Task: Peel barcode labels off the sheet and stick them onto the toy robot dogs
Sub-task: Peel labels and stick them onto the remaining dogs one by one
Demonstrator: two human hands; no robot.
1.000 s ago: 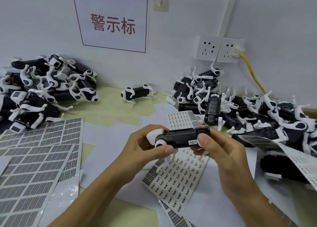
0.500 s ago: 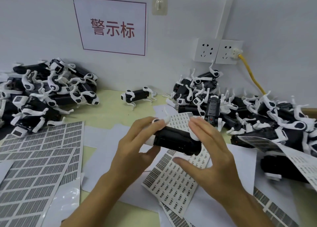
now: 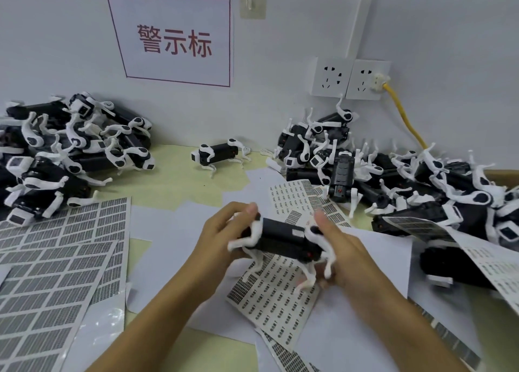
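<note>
A black toy robot dog [image 3: 283, 238] with white legs is held above the table between both hands, legs pointing down and toward me. My left hand [image 3: 222, 234] grips its left end with curled fingers. My right hand [image 3: 341, 248] holds its right end, thumb on top. A white label shows on the dog's upper side. Under it lies a barcode label sheet [image 3: 269, 295] with several small labels.
A heap of toy dogs [image 3: 67, 152] lies at the back left and a larger heap [image 3: 393, 180] at the right. One dog [image 3: 217, 153] stands alone by the wall. Grey label sheets [image 3: 56, 259] cover the left. A yellow cable [image 3: 404, 118] hangs from the wall socket.
The dog has been turned over in both hands, from belly-side up with my right thumb pressing a label to legs pointing downward. Both hands shifted their hold and the dog dropped slightly.
</note>
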